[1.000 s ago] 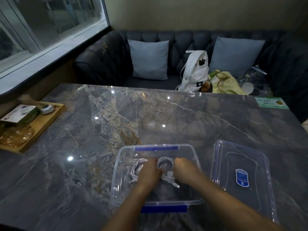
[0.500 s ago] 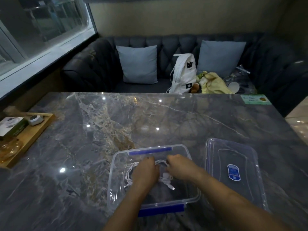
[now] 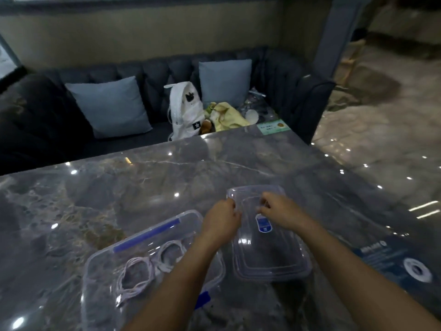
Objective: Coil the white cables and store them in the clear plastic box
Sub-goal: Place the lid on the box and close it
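Bare forearms; no sleeves, seemingly.

glossy marble table [image 3: 143, 187], clear plastic box [image 3: 100, 263]

Both hands, left hand [image 3: 222, 219] and right hand [image 3: 280, 212], reach the lid [image 3: 269, 256] beside the box [image 3: 152, 237] holding coiled cables [image 3: 143, 271].

Two coiled white cables [image 3: 152, 266] lie side by side inside the open clear plastic box [image 3: 95, 263].
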Action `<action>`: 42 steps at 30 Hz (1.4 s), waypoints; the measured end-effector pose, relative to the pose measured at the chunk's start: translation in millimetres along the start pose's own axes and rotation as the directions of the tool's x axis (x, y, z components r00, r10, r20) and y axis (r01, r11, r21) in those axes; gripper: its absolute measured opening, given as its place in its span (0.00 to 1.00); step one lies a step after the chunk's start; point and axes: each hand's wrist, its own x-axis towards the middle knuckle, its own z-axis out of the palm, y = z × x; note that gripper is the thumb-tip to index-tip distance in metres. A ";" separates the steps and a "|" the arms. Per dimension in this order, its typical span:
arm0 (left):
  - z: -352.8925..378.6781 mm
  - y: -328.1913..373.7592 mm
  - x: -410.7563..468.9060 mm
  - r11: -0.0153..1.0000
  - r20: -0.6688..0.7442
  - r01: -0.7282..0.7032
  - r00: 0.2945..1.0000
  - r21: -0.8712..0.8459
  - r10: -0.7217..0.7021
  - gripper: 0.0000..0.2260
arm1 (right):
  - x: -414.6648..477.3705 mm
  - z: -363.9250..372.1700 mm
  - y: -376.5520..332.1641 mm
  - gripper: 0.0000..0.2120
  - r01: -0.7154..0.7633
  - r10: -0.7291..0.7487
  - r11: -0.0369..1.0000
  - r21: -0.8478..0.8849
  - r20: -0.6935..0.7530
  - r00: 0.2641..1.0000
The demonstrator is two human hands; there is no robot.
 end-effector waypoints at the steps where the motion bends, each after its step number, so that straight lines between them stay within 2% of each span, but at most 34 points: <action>1: 9.2 1.7 1.6 0.999 0.025 0.001 1.000 0.040 -0.002 0.11 | -3.8 -0.4 12.8 0.11 -0.052 0.052 0.999 -0.013 0.019 0.998; 3: 25.9 4.7 2.7 0.991 0.077 0.007 0.997 0.134 -0.018 0.12 | -11.4 1.8 35.6 0.12 -0.133 0.134 0.991 -0.034 0.041 0.990; 5: 40.2 6.5 4.4 0.976 0.182 0.060 0.978 0.208 -0.099 0.15 | -18.5 6.1 51.8 0.11 -0.189 0.189 0.982 -0.004 0.008 0.982; 8: 55.8 7.9 5.5 0.926 0.362 0.179 0.883 0.333 -0.301 0.27 | -27.4 15.6 66.0 0.12 -0.245 0.246 0.969 0.028 -0.038 0.968; 11: 61.2 15.4 0.8 0.887 0.405 0.342 0.796 0.311 -0.449 0.36 | -31.3 31.7 72.8 0.20 -0.285 0.281 0.957 0.046 0.071 0.957; 13: 64.7 21.8 -1.8 0.859 0.369 0.486 0.777 0.163 -0.510 0.37 | -32.0 45.8 71.7 0.32 -0.350 0.334 0.922 0.166 0.118 0.935; 15: 65.4 23.0 -0.2 0.785 0.334 0.602 0.777 -0.148 -0.533 0.28 | -30.5 57.0 66.9 0.37 -0.426 0.419 0.872 0.240 0.080 0.904; 17: 59.8 18.6 0.8 0.621 0.314 0.650 0.758 -0.438 -0.572 0.19 | -25.9 61.1 62.7 0.37 -0.475 0.488 0.841 0.260 0.018 0.873; 19: 50.7 12.5 -2.0 0.449 0.356 0.657 0.728 -0.606 -0.585 0.15 | -22.3 58.1 60.7 0.35 -0.506 0.545 0.798 0.326 -0.033 0.838; 22: 39.5 10.9 -7.7 0.228 0.423 0.612 0.726 -0.757 -0.543 0.05 | -16.3 50.5 57.6 0.26 -0.448 0.543 0.749 0.488 -0.064 0.837; 23: 35.6 13.9 -8.8 0.192 0.420 0.589 0.734 -0.785 -0.533 0.05 | -14.2 47.9 54.2 0.23 -0.414 0.518 0.748 0.518 -0.067 0.853; 25: 27.2 16.6 -10.2 0.202 0.355 0.525 0.766 -0.827 -0.537 0.06 | -10.6 42.1 43.4 0.23 -0.359 0.462 0.777 0.517 -0.081 0.883; 28: 7.3 12.0 -13.8 0.221 0.249 0.404 0.824 -0.887 -0.509 0.05 | -5.5 30.9 25.1 0.24 -0.287 0.376 0.859 0.424 -0.142 0.916; 31: -14.4 -4.0 -17.1 0.187 0.126 0.254 0.849 -0.949 -0.513 0.08 | 0.7 14.0 -2.3 0.25 -0.177 0.231 0.938 0.299 -0.156 0.960; 33: -27.9 -12.3 -21.1 0.090 0.069 0.139 0.839 -0.986 -0.539 0.07 | 6.4 6.5 -26.1 0.24 -0.093 0.114 0.990 0.104 -0.211 0.971; 34: -34.1 -16.1 -24.0 0.010 0.060 0.078 0.830 -0.997 -0.555 0.06 | 9.0 4.0 -38.7 0.23 -0.047 0.048 0.999 0.009 -0.273 0.961; 36: -46.6 -25.4 -30.6 -0.170 0.062 -0.046 0.812 -0.984 -0.580 0.05 | 13.4 1.0 -63.3 0.22 0.015 -0.028 0.999 -0.036 -0.411 0.911; 38: -60.2 -37.0 -38.4 -0.268 0.049 -0.134 0.812 -0.954 -0.582 0.07 | 18.3 2.1 -84.3 0.25 0.051 -0.002 0.994 0.096 -0.450 0.893; 39: -65.9 -42.2 -42.3 -0.294 0.048 -0.151 0.818 -0.944 -0.573 0.08 | 20.9 3.2 -94.1 0.27 0.061 0.041 0.968 0.245 -0.391 0.920; 40: -70.8 -46.3 -47.4 -0.312 0.056 -0.148 0.826 -0.939 -0.561 0.08 | 21.8 5.3 -103.9 0.28 0.058 0.079 0.885 0.462 -0.273 0.959; 42: -76.7 -51.5 -59.5 -0.316 0.083 -0.109 0.838 -0.942 -0.539 0.07 | 19.3 15.6 -123.1 0.23 -0.022 0.045 0.532 0.846 -0.002 0.999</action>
